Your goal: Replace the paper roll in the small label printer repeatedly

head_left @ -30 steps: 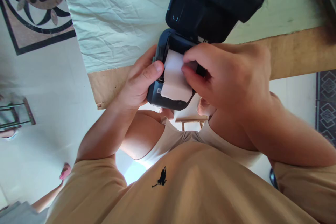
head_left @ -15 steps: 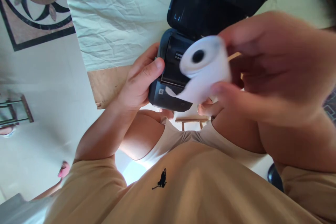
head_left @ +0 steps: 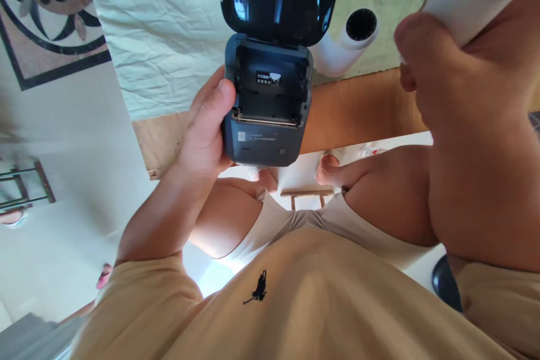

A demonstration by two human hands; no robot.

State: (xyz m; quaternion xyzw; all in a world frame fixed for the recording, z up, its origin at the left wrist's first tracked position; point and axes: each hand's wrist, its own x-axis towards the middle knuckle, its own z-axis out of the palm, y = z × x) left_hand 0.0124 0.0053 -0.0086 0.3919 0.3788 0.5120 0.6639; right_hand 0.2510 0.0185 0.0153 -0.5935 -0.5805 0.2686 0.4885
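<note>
Printer at the centre here, held over the table's edge, its long axis running away from the wearer's body with just a slight lean, the power button at the near end! The lid is swung wide open at the far end, glossy inside showing, continuing that line out past the top of the view. Inside the bay, a small printed label.

Left hand gripping the printer's left side, thumb over the rim, the other fingers largely hidden. And the right hand, up at the upper right, is wrapped around a white roll, thumb across it, the roll's axis slanting, its dark-cored end towards the top right!

Beyond the printer, right of the lid, a white cylinder with a dark open end, on pale green cloth. Wooden edge in front, metal-framed stool far left.
</note>
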